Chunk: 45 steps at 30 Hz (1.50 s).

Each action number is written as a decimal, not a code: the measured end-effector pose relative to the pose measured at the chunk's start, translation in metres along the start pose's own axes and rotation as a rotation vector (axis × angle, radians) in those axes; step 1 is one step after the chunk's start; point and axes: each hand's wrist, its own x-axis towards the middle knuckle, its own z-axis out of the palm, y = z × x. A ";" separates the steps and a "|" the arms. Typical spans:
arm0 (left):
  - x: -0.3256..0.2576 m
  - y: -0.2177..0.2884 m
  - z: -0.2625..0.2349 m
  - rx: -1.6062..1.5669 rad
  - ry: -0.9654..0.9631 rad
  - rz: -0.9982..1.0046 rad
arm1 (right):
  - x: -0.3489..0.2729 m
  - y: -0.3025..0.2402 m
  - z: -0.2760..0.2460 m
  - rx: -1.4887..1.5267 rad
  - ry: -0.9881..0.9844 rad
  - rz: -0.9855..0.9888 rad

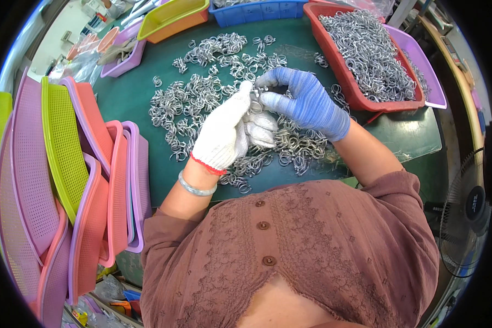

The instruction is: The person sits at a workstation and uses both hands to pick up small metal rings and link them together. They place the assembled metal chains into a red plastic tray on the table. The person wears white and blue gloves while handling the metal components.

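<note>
Head view: both hands meet over the middle of the table, fingertips pinched on one small metal clip (255,101) held between them. Left hand (224,131), white knit glove, comes up from lower left, thumb and forefinger closed on the clip's left side; its lower fingers curl around what looks like a few more clips, can't tell how many. Right hand (306,101), blue glove, reaches in from the right, fingertips clamped on the clip's right side, forefinger arched over the top. So the clip sits right at the seam between the two sets of fingertips, raised just above the pile, both hands equally close. Clip's long axis: too small and too covered to call. Directly under and around the hands is the loose pile (213,93) of identical silver clips spread on the green table (131,93), thickest to the upper left of the hands and trailing down toward the body. Right of the blue glove, touching distance, is a red bin (339,65) heaped with the same clips, with a purple tray (429,71) under its far side. Top edge: blue bin (257,11), yellow-on-orange trays (172,19). Far left: stack of empty pink, green and purple trays (65,180) leaning on edge. Fan (470,202) at lower right, off the table.
</note>
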 end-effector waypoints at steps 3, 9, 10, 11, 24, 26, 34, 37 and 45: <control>-0.001 0.002 0.003 -0.033 0.021 -0.035 | 0.001 0.000 -0.005 0.085 -0.042 0.064; -0.001 -0.002 0.001 0.072 0.119 0.047 | 0.002 -0.003 -0.006 0.004 0.025 0.005; -0.001 -0.001 0.001 0.078 0.137 0.059 | 0.002 -0.001 -0.005 0.005 0.033 -0.008; -0.002 -0.001 0.001 0.084 0.155 0.071 | 0.002 0.002 -0.004 0.005 0.041 -0.021; -0.003 -0.002 -0.003 0.062 0.107 0.120 | 0.000 0.009 -0.008 -0.031 0.032 -0.144; -0.004 -0.002 0.000 0.072 0.110 0.130 | 0.001 0.010 -0.010 -0.087 0.021 -0.217; -0.006 0.009 -0.006 -0.024 0.017 -0.009 | 0.006 0.011 -0.018 -0.287 -0.050 -0.477; -0.006 0.009 -0.008 -0.035 0.035 -0.013 | 0.008 0.012 -0.019 -0.332 -0.053 -0.542; -0.002 -0.003 0.001 0.375 0.146 0.248 | 0.000 0.007 -0.012 -0.255 0.025 -0.242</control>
